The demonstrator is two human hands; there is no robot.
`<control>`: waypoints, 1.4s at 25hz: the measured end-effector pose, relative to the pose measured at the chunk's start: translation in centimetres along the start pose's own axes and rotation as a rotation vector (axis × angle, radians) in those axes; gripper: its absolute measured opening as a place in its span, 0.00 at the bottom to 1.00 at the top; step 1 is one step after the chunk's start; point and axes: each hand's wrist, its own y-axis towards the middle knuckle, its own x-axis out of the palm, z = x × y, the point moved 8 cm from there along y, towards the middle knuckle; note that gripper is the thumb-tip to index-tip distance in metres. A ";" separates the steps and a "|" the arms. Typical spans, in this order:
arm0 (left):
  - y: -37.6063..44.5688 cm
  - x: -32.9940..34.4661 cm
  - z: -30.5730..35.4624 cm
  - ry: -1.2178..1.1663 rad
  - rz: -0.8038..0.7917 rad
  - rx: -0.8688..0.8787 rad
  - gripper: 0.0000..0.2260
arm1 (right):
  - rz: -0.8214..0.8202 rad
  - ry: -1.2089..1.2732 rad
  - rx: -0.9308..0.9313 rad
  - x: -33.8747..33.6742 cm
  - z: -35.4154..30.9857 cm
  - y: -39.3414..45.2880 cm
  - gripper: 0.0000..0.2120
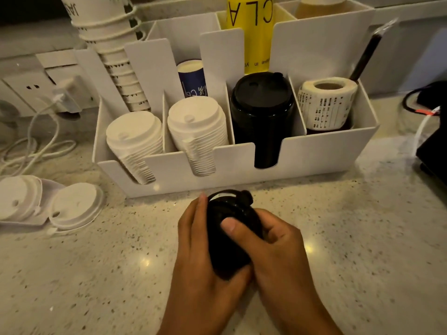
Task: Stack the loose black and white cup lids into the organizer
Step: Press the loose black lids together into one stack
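Both hands, left hand (200,240) and right hand (273,247), have fingers (228,224) wrapped around black lids (232,238) above the tabletop (362,238), near the organizer (242,165).

Two bare hands and forearms rise from the bottom edge. The left hand (205,240) wears no ring, watch or sleeve. The right hand (273,247) is likewise unadorned, its short thumbnail plain.
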 end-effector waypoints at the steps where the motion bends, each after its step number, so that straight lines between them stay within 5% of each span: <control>1: 0.1 -0.4 -0.3 -0.010 0.032 -0.026 0.49 | -0.012 -0.053 -0.015 0.4 0.0 -0.1 0.11; 5: 0.3 -1.1 -1.2 0.010 0.078 -0.094 0.46 | -0.081 -0.206 -0.055 1.7 0.3 -0.1 0.19; 35: 0.4 -0.7 -0.8 0.042 -0.007 -0.073 0.45 | -0.044 -0.172 -0.138 1.5 -0.7 -0.9 0.14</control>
